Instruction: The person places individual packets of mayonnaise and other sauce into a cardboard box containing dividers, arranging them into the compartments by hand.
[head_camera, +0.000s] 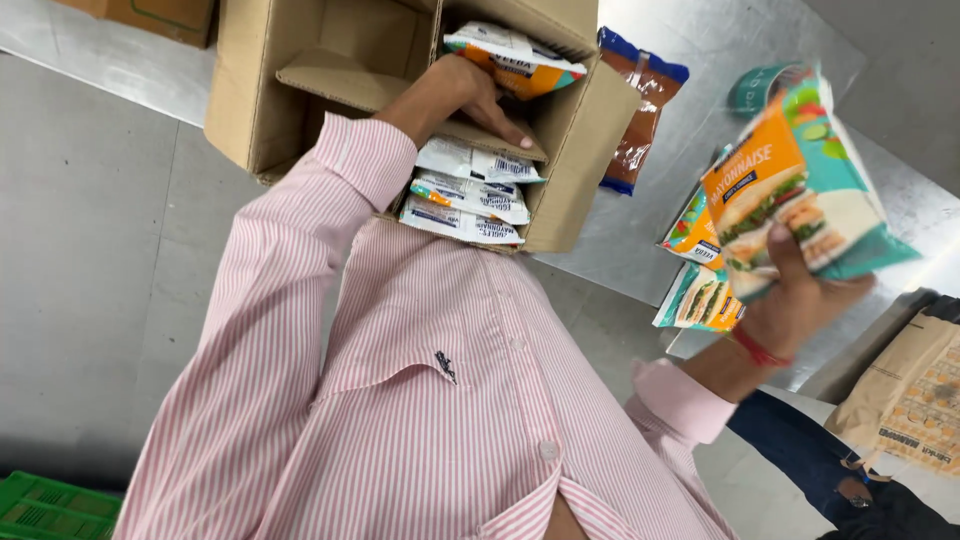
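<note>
L hand (470, 95) fingers spread, flat on carton (580, 140) flap at 11 o'clock; R hand (790, 300) pinching sauce pouch (790, 180) at 2. Best brace carton w/ L, grip pouch by edge.

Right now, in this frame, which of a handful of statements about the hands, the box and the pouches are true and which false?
1. The left hand rests on a flap of the cardboard box. True.
2. The right hand is empty. False: it holds a teal and orange pouch.
3. Pouches are stacked inside the box. True: white pouches show in its opening.
4. The brown pouch lies inside the box. False: it lies outside, on the metal surface.
5. The sleeve is plain blue. False: it is pink striped.
</note>
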